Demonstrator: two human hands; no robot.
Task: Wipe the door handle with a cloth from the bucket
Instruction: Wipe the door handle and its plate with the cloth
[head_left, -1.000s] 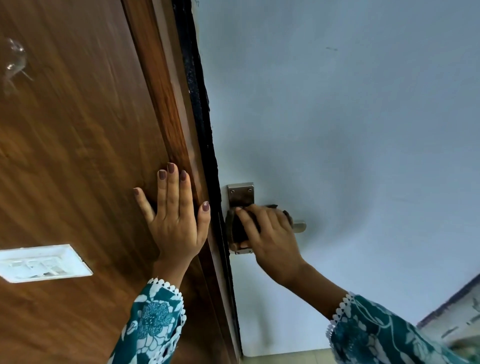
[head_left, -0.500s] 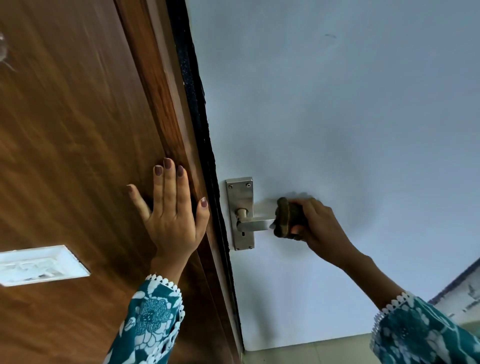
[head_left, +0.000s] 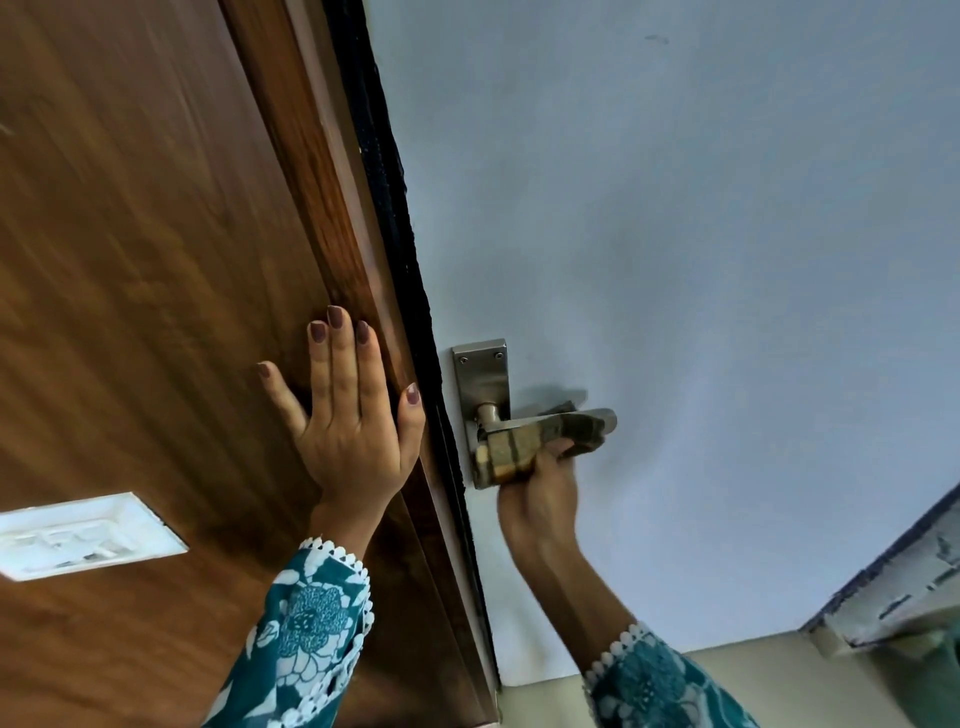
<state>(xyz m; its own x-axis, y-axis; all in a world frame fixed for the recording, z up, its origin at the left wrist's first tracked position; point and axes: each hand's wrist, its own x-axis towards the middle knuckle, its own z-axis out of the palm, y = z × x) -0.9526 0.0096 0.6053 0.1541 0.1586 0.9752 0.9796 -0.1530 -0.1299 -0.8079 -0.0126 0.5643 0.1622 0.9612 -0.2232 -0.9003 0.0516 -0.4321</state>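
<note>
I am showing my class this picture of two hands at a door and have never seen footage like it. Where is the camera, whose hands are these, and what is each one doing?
There is no machine here. One wide-angle camera sits on a person's head, looking forward and down, so the picture looks tilted and the hands are the wearer's own.

The left hand lies flat and open on the brown wooden surface, holding nothing. A white plate is fixed lower on that wood.

The right hand reaches up from below to the metal door handle, which is mounted on the pale blue surface. Its fingers hold a striped cloth against the lever. The bucket is out of view.
</note>
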